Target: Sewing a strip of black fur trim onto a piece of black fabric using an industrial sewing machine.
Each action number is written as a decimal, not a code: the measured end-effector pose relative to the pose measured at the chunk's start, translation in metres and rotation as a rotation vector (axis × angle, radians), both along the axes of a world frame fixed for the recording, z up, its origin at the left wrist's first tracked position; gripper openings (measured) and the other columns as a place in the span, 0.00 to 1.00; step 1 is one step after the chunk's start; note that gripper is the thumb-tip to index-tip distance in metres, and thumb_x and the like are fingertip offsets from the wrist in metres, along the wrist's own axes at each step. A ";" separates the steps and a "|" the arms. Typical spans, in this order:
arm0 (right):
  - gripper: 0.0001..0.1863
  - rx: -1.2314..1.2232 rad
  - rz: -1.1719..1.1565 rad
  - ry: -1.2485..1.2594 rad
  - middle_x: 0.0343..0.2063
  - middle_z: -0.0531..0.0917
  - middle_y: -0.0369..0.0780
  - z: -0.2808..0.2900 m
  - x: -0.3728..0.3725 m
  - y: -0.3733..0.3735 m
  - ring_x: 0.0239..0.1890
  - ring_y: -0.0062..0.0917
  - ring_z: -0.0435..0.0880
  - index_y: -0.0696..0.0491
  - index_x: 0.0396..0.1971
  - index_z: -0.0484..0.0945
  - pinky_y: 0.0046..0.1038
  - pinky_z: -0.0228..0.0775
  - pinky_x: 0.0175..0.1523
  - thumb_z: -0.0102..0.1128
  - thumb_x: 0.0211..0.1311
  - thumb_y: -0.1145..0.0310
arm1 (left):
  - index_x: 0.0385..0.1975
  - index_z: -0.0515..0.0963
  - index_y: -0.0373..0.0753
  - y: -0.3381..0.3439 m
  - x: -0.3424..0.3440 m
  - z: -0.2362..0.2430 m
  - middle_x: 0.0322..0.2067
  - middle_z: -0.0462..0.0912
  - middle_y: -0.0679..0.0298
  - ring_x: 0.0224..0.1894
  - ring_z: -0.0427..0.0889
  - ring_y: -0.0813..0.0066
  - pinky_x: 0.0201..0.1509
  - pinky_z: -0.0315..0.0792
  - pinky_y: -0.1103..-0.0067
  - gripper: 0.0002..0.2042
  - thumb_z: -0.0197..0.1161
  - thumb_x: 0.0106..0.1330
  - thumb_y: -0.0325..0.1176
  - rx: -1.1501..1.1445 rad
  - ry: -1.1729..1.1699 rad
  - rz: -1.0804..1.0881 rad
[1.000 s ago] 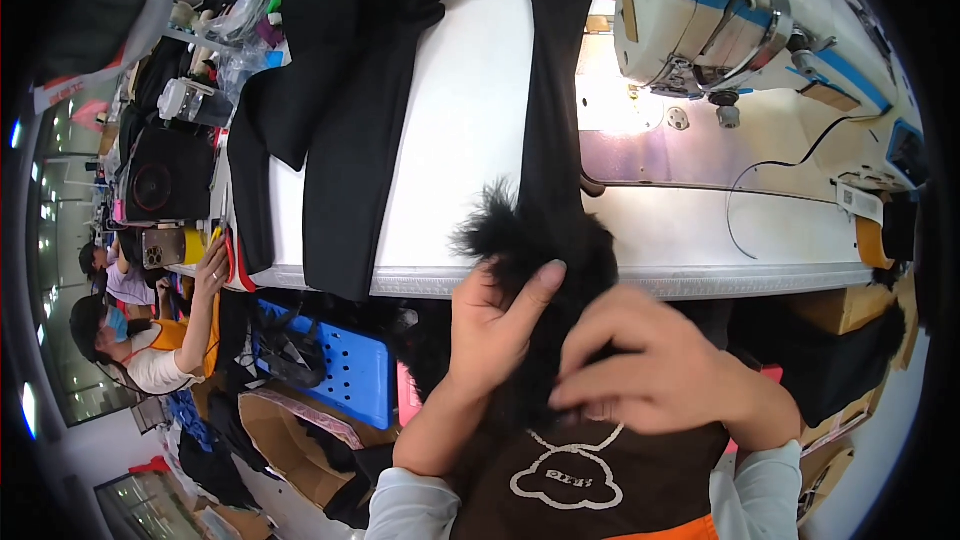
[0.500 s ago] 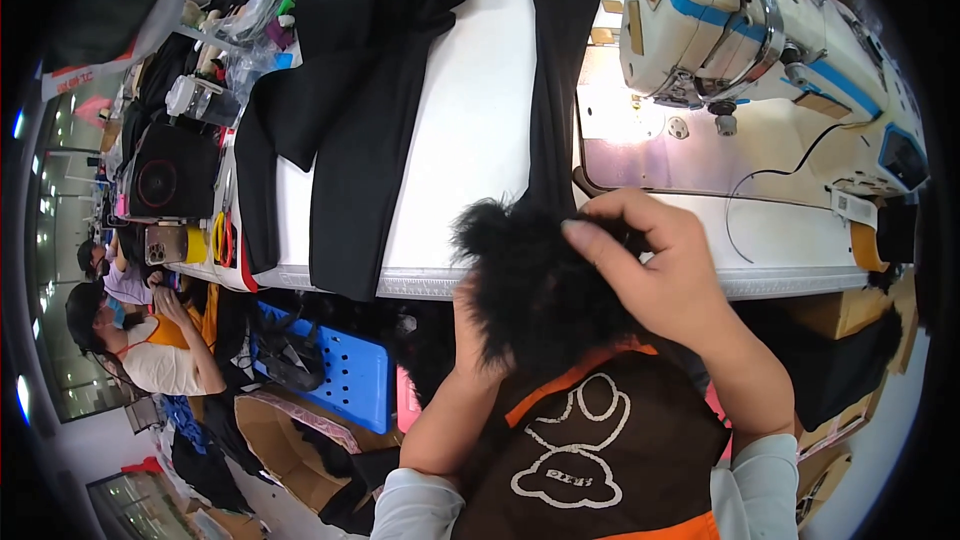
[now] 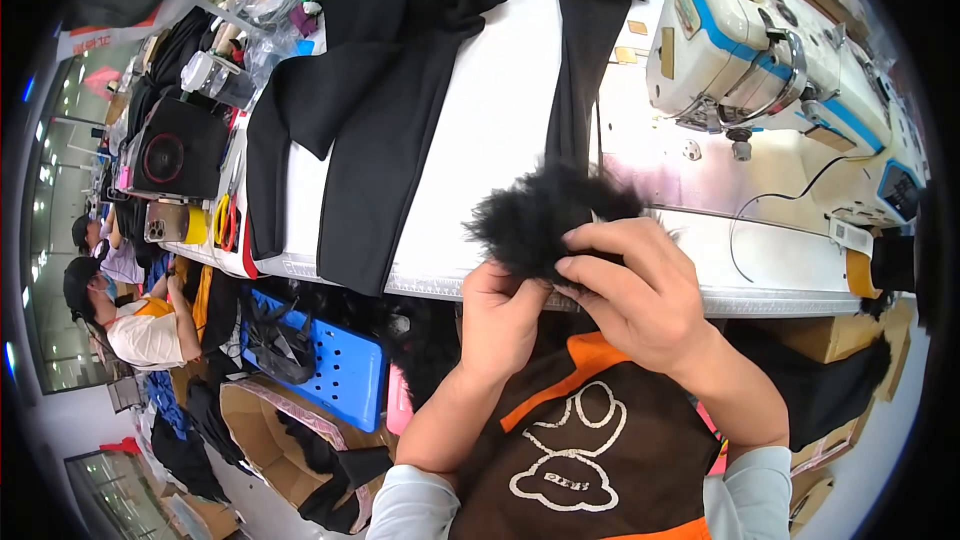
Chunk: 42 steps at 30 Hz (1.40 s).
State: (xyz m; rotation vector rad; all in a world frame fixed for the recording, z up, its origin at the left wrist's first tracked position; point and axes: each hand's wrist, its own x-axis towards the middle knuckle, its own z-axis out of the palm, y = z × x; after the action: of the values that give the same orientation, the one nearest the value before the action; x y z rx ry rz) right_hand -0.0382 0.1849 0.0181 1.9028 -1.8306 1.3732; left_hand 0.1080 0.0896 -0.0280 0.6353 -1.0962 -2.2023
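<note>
A piece of fluffy black fur (image 3: 540, 215) is pinched between both of my hands, just over the front edge of the sewing table. My left hand (image 3: 500, 325) grips its lower left side, thumb pressed toward the fingers. On the right, my right hand (image 3: 645, 290) pinches the fur's lower edge with thumb and forefinger. The fingertips of the two hands nearly meet. A long strip of black fabric (image 3: 585, 50) with a furry end runs back across the table behind the fur.
A white and blue sewing machine (image 3: 770, 60) stands at the right. Black fabric (image 3: 380, 130) hangs over the table's left front. Scissors (image 3: 228, 222), a phone (image 3: 165, 222) and a speaker (image 3: 175, 155) lie further left. Below are a blue plastic crate (image 3: 345, 370) and a cardboard box (image 3: 270, 440). Another person (image 3: 150, 325) sits left.
The fur has moved up and is turned, baring my left hand's thumb and fingers, which were mostly behind it. My right hand has come down and closer to the left one.
</note>
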 end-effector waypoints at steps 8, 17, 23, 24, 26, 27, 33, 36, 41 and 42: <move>0.17 0.062 -0.001 -0.192 0.41 0.85 0.43 0.012 0.010 0.010 0.37 0.38 0.83 0.57 0.36 0.82 0.33 0.75 0.40 0.77 0.44 0.81 | 0.47 0.81 0.32 0.001 -0.002 -0.002 0.43 0.86 0.66 0.42 0.82 0.84 0.45 0.76 0.85 0.08 0.63 0.75 0.29 0.035 -0.036 0.058; 0.13 0.293 0.265 -0.573 0.41 0.82 0.40 0.035 0.033 0.021 0.41 0.33 0.84 0.54 0.39 0.84 0.30 0.77 0.46 0.76 0.54 0.75 | 0.38 0.80 0.36 -0.011 -0.006 0.020 0.31 0.83 0.69 0.29 0.75 0.87 0.30 0.67 0.86 0.11 0.65 0.75 0.39 0.183 -0.214 -0.043; 0.11 0.093 -0.134 -0.327 0.47 0.82 0.47 0.002 0.012 0.002 0.44 0.35 0.83 0.59 0.38 0.81 0.29 0.76 0.47 0.72 0.56 0.81 | 0.53 0.80 0.38 -0.002 -0.002 0.003 0.46 0.86 0.60 0.44 0.85 0.71 0.49 0.80 0.72 0.15 0.60 0.75 0.40 0.380 0.240 -0.082; 0.11 0.095 -0.135 -0.326 0.47 0.82 0.47 -0.001 0.013 0.002 0.44 0.35 0.83 0.59 0.38 0.81 0.29 0.76 0.47 0.72 0.56 0.81 | 0.54 0.79 0.38 -0.009 -0.002 -0.002 0.47 0.86 0.60 0.45 0.85 0.71 0.51 0.80 0.72 0.17 0.59 0.75 0.43 0.531 0.253 -0.134; 0.11 0.121 -0.143 -0.323 0.43 0.84 0.47 -0.005 0.013 0.003 0.41 0.34 0.85 0.59 0.39 0.80 0.27 0.78 0.41 0.71 0.57 0.82 | 0.58 0.78 0.37 -0.020 -0.001 -0.006 0.52 0.85 0.59 0.51 0.85 0.67 0.59 0.79 0.72 0.22 0.58 0.75 0.49 0.789 0.360 -0.276; 0.11 0.122 -0.143 -0.320 0.43 0.84 0.47 -0.007 0.013 0.003 0.41 0.34 0.85 0.59 0.39 0.80 0.27 0.78 0.41 0.71 0.57 0.82 | 0.58 0.78 0.37 -0.019 -0.001 -0.002 0.52 0.85 0.59 0.51 0.85 0.67 0.59 0.79 0.72 0.22 0.58 0.75 0.49 0.790 0.362 -0.277; 0.10 0.077 -0.165 -0.311 0.35 0.84 0.46 -0.009 0.008 0.000 0.35 0.31 0.86 0.59 0.40 0.79 0.26 0.78 0.39 0.69 0.61 0.81 | 0.58 0.77 0.30 -0.017 0.008 0.017 0.52 0.85 0.60 0.54 0.82 0.76 0.60 0.77 0.75 0.16 0.62 0.72 0.25 -0.121 -0.042 -0.200; 0.08 0.149 -0.179 -0.393 0.34 0.84 0.45 -0.010 0.012 -0.001 0.33 0.28 0.84 0.59 0.42 0.78 0.24 0.76 0.40 0.67 0.65 0.79 | 0.55 0.78 0.27 -0.027 0.006 0.013 0.47 0.86 0.59 0.49 0.84 0.77 0.58 0.78 0.78 0.15 0.62 0.70 0.19 -0.143 -0.138 -0.179; 0.08 0.169 -0.180 -0.665 0.36 0.82 0.36 -0.018 0.009 -0.005 0.36 0.15 0.77 0.59 0.45 0.76 0.19 0.71 0.44 0.63 0.72 0.75 | 0.54 0.78 0.27 -0.034 -0.006 0.033 0.44 0.87 0.59 0.43 0.85 0.79 0.53 0.79 0.80 0.14 0.60 0.70 0.19 -0.094 -0.121 -0.201; 0.08 0.167 -0.179 -0.665 0.36 0.82 0.36 -0.020 0.009 -0.006 0.36 0.15 0.77 0.59 0.45 0.76 0.19 0.71 0.44 0.63 0.72 0.75 | 0.53 0.78 0.27 -0.037 -0.006 0.034 0.43 0.87 0.58 0.41 0.85 0.80 0.52 0.79 0.81 0.13 0.60 0.70 0.20 -0.099 -0.192 -0.205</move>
State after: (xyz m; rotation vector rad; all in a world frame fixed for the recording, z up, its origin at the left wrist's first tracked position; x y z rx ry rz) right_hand -0.0295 0.1789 -0.0020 1.3798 -2.3929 1.9998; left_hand 0.1021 0.0522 0.0059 0.7301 -1.4161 -2.2768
